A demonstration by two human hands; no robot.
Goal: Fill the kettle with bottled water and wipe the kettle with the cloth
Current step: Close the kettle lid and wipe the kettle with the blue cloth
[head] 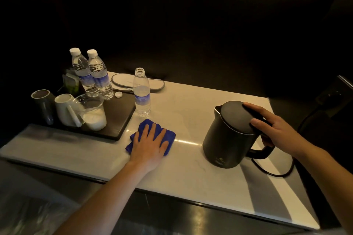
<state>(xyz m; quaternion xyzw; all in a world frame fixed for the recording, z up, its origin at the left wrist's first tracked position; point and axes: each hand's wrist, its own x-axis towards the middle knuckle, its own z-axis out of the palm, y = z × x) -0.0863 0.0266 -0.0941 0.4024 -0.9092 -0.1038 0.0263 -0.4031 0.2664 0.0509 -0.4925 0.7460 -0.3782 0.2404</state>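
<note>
1. Kettle (227, 139): black, upright on the pale counter (191, 168), lid down, cord (275, 173) looping out beside its base on the handle side.
2. Right hand (275, 129): draped over the lid's rim and the top of the handle, fingers spread and loosely curled, thumb tucked down by the handle; looks like a steadying hold more than a firm clasp.
3. Left hand (150, 145): flat and fully spread, palm down on the folded blue cloth (147, 126), pressing it to the counter; nothing pinched or lifted yet.
4. Open bottle (142, 93): uncapped, standing well apart from the kettle near the dark tray (116, 120), seemingly only a little water left; loose cap (118, 94) lying on the tray beside two sealed bottles (91, 74).
5. Filling: probably done, judging by the uncapped, nearly drained bottle and the shut lid; water level inside the kettle hidden.
6. Wiping: not yet begun on the kettle; cloth well apart from it.
7. Left to do: gather the cloth, bring it across, rub down the kettle's body and lid while steadying with the right.
</note>
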